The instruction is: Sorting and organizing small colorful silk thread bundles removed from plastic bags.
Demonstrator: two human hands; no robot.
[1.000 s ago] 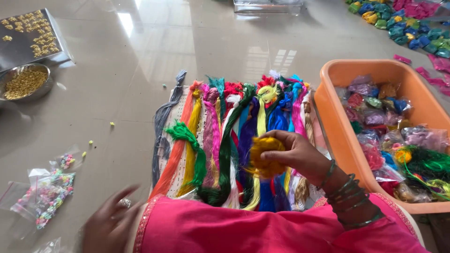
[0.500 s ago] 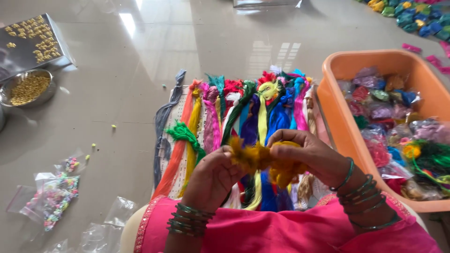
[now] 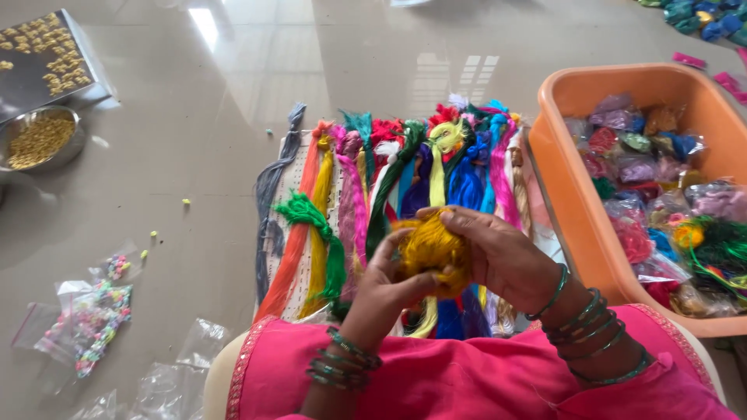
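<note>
A bunch of yellow thread [image 3: 429, 247] is gripped between both hands just above my pink-clad lap. My left hand [image 3: 385, 288] closes on it from below and the left, and my right hand [image 3: 502, 257] holds it from the right with fingers curled over the top. Green bangles ring both wrists. Beneath the hands lies a row of coloured thread skeins [image 3: 389, 194] spread side by side on the floor: grey, orange, yellow, pink, green, blue, red. The hands hide the near ends of the middle skeins.
An orange plastic tub [image 3: 576, 210] with bagged threads stands at the right. Small bags of coloured beads [image 3: 89, 319] and clear bags lie at the lower left. A steel bowl of golden pieces [image 3: 39, 140] and a tray of them [image 3: 47, 54] sit at the upper left.
My left hand rose from the floor at the lower left and joined the right hand on the yellow thread. Both hands now hold it as a tighter bunch.
</note>
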